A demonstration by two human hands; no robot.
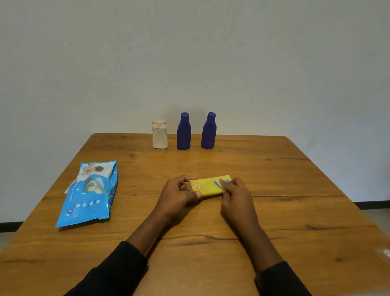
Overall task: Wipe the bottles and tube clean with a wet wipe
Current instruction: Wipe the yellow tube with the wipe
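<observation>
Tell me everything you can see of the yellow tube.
The yellow tube is flat, plastic-looking and plain yellow, with a paler printed band near its left end. It lies lengthwise across the middle of the wooden table, its right end slightly farther away; whether it rests on the wood cannot be told. The left hand grips its left end, hiding any cap. The right hand presses a small pale blue wet wipe onto its right end.
</observation>
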